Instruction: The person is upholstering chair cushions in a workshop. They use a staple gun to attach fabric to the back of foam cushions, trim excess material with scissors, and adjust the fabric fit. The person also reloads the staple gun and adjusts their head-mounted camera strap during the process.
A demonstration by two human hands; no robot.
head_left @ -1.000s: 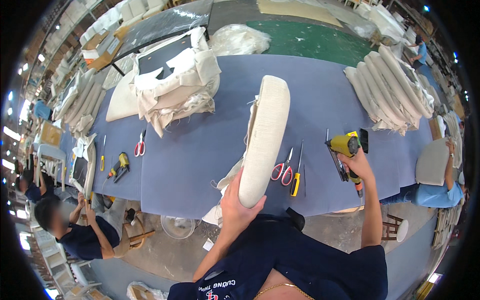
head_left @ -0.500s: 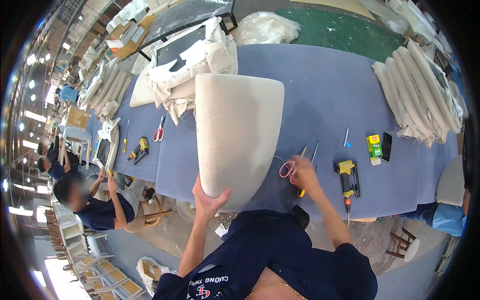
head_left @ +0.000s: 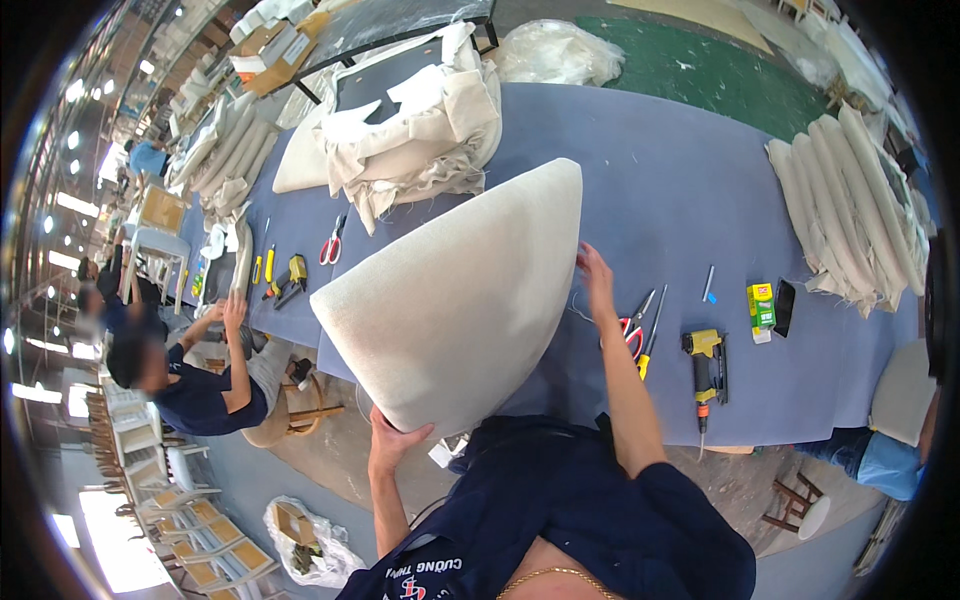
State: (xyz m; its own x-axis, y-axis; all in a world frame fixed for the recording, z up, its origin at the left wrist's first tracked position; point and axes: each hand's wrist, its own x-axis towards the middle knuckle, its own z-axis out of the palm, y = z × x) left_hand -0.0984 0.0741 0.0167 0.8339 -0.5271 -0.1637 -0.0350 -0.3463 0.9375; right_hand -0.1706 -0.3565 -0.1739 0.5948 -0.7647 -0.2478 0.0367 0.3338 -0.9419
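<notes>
A beige fabric-covered chair cushion (head_left: 465, 300) is tilted up in front of me over the blue-grey table. My left hand (head_left: 395, 440) grips its lower near edge, thumb on the front face and fingers behind. At the cushion's right edge is my right hand (head_left: 597, 285), closed on the rim with its fingertips partly hidden. Close to my right forearm lie red-handled scissors (head_left: 634, 330) and a screwdriver-like tool with a yellow handle (head_left: 645, 362). A yellow and black staple gun (head_left: 706, 365) rests farther right, its hose hanging over the table edge.
Beige covers and pads (head_left: 410, 140) are heaped behind the cushion; more pads stand at the right (head_left: 845, 200). A yellow-green box (head_left: 761, 310) lies beside a phone (head_left: 785, 308). Other scissors (head_left: 332, 242) and a second staple gun (head_left: 293, 278) lie left, near a seated co-worker (head_left: 205, 385).
The cushion has turned, its top leaning right and its lower left corner swinging out. My right hand has left the scissors on the table and moved up to the cushion's right edge.
</notes>
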